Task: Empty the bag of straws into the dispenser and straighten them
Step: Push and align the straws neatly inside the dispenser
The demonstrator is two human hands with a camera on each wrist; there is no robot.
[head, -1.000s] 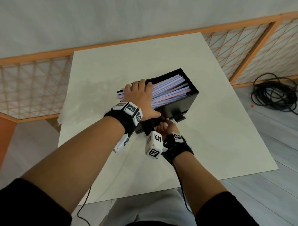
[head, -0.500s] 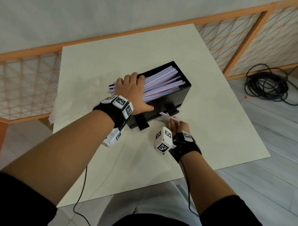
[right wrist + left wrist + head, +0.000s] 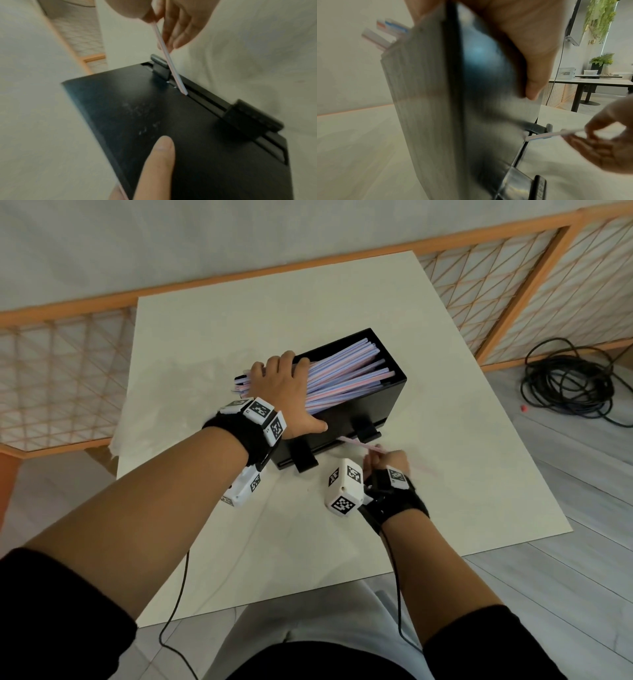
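Note:
A black dispenser [image 3: 356,409] stands mid-table, filled with pink and lilac straws [image 3: 346,371] lying lengthwise; some ends stick out past its left end [image 3: 385,33]. My left hand [image 3: 298,395] lies over the left end of the straws with its thumb [image 3: 534,92] down the front face, clamping the box. My right hand [image 3: 376,455] is just in front of the box and pinches a single pink straw [image 3: 359,445]. That straw [image 3: 168,58] pokes out of the slot low on the dispenser's front [image 3: 171,121].
The white table [image 3: 445,474] ends close to me and on the right. Something thin and clear [image 3: 144,419] lies at its left edge. A wooden lattice fence [image 3: 513,285] runs behind. A coil of black cable [image 3: 575,385] lies on the floor at right.
My right hand has come away from the front of the box toward me and to the right, drawing a pink straw out of the slot. My left hand has stayed on the straws.

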